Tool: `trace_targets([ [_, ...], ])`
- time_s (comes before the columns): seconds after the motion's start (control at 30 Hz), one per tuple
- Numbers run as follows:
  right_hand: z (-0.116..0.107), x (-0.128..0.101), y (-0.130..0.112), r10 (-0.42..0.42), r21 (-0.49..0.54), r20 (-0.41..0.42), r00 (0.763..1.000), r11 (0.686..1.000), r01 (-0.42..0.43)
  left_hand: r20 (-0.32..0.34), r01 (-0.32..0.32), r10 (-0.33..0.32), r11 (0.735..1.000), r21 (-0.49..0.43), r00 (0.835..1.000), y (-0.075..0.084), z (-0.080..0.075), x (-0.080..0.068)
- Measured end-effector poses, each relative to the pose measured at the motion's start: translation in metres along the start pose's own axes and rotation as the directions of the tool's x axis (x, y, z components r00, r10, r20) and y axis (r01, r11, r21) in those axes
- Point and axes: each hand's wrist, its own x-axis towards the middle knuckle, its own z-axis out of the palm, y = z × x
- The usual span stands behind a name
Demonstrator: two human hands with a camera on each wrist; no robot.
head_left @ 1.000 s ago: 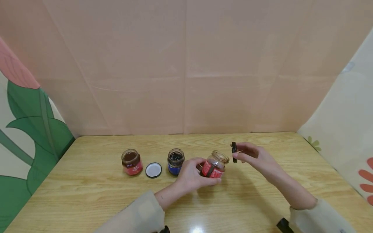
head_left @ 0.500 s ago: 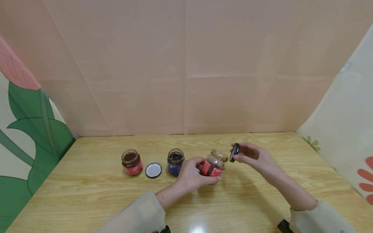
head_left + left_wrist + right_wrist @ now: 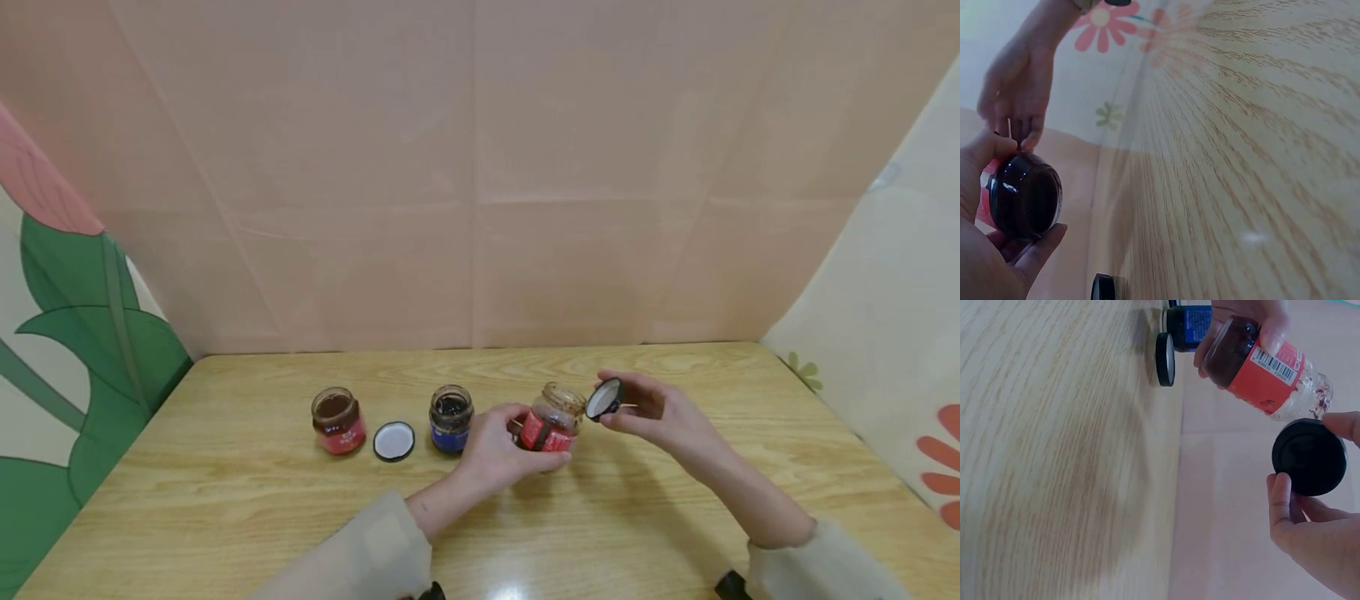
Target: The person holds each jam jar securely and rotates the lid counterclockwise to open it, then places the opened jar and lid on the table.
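My left hand (image 3: 495, 450) grips a glass jar (image 3: 551, 429) with a red label, tilted so its uncovered mouth points up and right. The jar is held above the table; its dark lower part shows in the left wrist view. My right hand (image 3: 660, 412) pinches a black jar lid (image 3: 1309, 456) by its edge, just right of the jar's mouth. In the head view the lid's pale underside faces the camera. Whether lid and rim touch, I cannot tell. A blue-labelled open jar (image 3: 451, 421) with dark contents stands left of my left hand.
Farther left stand an open jar with a pinkish-red label (image 3: 340, 422) and a lid (image 3: 393, 441) lying pale side up. Another lid (image 3: 1165, 359) lies near the blue-labelled jar, hidden in the head view. A pinkish-beige backdrop (image 3: 375, 208) rises behind the wooden table (image 3: 262, 500).
The lid in my right hand has turned from edge-on to showing its pale underside, shifting slightly closer to the jar's mouth. My left hand holds the jar in nearly the same place.
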Motion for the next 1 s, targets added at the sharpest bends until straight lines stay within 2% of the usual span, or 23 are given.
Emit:
trace_targets([
  [0.23, -0.001, -0.001, 0.004, 0.022, 0.006, 0.01, 1.0, 1.0, -0.022, -0.016, -0.005, 0.006, 0.999, 0.04, 1.0, 0.0, 0.003, 0.002],
  [0.57, 0.0, 0.001, 0.011, 0.002, -0.01, 0.007, 1.0, 1.0, -0.002, 0.013, 0.011, -0.011, 1.0, 0.02, 1.0, -0.003, 0.007, 0.005],
  [0.7, 0.0, 0.001, 0.013, -0.002, -0.003, 0.012, 1.0, 1.0, 0.002, 0.005, -0.006, 0.006, 1.0, 0.019, 1.0, -0.002, 0.008, 0.006],
  [0.83, 0.0, 0.0, 0.017, 0.033, 0.034, 0.021, 0.999, 0.999, -0.033, -0.016, -0.03, 0.031, 0.998, 0.063, 0.999, 0.0, 0.01, 0.007],
  [1.0, -0.001, -0.002, 0.022, 0.035, 0.044, 0.034, 0.999, 0.998, -0.037, -0.015, -0.039, 0.04, 0.995, 0.089, 0.999, 0.001, 0.012, 0.007],
])
